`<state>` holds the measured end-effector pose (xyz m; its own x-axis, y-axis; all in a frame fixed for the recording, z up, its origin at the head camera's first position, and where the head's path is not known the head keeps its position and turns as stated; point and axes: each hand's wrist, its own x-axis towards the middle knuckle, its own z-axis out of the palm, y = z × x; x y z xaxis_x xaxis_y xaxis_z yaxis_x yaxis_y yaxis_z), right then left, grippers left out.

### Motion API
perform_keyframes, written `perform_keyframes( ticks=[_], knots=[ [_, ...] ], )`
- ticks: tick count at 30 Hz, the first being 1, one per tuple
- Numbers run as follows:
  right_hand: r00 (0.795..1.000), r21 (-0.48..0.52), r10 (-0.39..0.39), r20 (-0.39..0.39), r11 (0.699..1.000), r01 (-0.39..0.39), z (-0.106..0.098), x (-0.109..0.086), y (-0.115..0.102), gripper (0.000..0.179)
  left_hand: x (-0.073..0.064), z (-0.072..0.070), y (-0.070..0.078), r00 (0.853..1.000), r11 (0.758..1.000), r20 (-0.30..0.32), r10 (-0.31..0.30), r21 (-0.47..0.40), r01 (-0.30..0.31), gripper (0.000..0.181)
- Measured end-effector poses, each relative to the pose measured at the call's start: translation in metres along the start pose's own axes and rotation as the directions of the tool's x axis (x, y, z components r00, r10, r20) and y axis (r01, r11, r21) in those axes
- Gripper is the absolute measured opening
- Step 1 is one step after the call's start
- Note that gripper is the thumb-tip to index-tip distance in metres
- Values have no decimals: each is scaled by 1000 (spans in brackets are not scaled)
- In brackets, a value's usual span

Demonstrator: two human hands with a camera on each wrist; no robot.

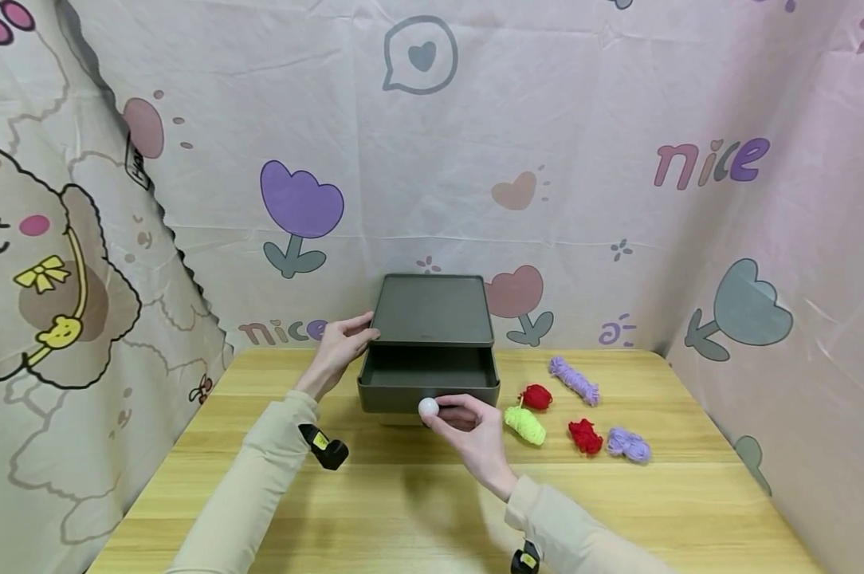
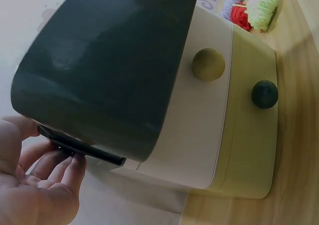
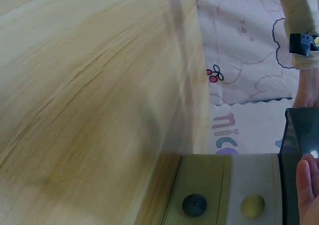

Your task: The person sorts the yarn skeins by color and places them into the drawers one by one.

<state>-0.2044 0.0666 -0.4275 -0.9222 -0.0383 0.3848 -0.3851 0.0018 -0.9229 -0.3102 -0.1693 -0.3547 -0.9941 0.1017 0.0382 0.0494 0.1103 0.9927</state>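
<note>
A small drawer cabinet (image 1: 432, 311) with a dark lid stands at the back middle of the table. Its dark top drawer (image 1: 392, 399) is pulled out, and the visible inside is bare. Thumb and index finger of my right hand (image 1: 475, 434) pinch the round white knob (image 1: 428, 407) on that drawer's front. My left hand (image 1: 342, 347) grips the cabinet's upper left edge, its fingers at the dark rim in the left wrist view. Below, the left wrist view shows a white drawer with a yellow knob (image 2: 208, 64) and a yellow-green one with a dark knob (image 2: 264, 94).
Right of the cabinet lie small yarn skeins: a purple one (image 1: 574, 380), a red one (image 1: 536, 397), a lime one (image 1: 525, 426), another red skein (image 1: 586, 437) and another purple skein (image 1: 629, 445). A printed cloth (image 1: 432, 159) hangs behind the wooden table (image 1: 375, 510) and at both sides.
</note>
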Motion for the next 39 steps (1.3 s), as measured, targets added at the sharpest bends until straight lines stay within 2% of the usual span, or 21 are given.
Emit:
perform_keyframes(
  ticks=[7,19,30,34,39],
  knots=[
    [1000,-11,-28,6,1000,28,1,-3,0,22,2,-1,-2,1000,1000,-1,-1,20,1,55],
    [997,-7,-75,27,997,75,0,-6,2,22,3,0,-1,1000,1000,13,-4,-8,4,56],
    [972,41,-215,97,977,212,-11,-8,12,26,3,0,-2,1000,1000,5,4,-4,-4,55],
    [963,53,-259,76,965,256,-19,-8,13,24,2,0,-2,1000,1000,3,5,-5,-5,55],
    [957,39,-290,-3,956,290,-32,-8,15,18,2,0,-2,1000,1000,4,3,2,-3,55]
  ],
)
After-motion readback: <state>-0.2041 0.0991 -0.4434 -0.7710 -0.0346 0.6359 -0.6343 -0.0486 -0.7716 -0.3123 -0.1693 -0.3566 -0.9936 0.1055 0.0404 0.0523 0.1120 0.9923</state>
